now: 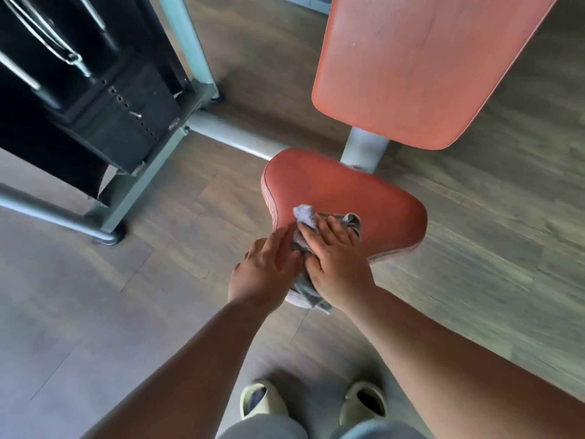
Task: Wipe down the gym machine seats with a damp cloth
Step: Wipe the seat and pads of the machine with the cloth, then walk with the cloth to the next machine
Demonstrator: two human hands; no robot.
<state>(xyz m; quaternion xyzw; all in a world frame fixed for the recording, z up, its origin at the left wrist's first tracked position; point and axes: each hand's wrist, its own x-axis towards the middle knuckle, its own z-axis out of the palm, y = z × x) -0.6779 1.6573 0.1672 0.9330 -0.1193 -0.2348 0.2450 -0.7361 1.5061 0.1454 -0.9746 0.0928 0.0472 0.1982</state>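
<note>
An orange-red padded seat (335, 188) of a gym machine sits below me, with its matching backrest (421, 64) beyond it. A crumpled grey cloth (305, 215) lies on the near part of the seat and hangs over its front edge. My right hand (337, 258) presses flat on the cloth with fingers spread. My left hand (267, 270) lies flat beside it at the seat's near left edge, its fingertips touching the cloth.
A grey steel frame (228, 134) joins the seat to a black weight stack (123, 118) at the upper left. A frame foot (110, 237) stands on the wood-look floor. My two feet in pale slippers (262, 402) stand just short of the seat.
</note>
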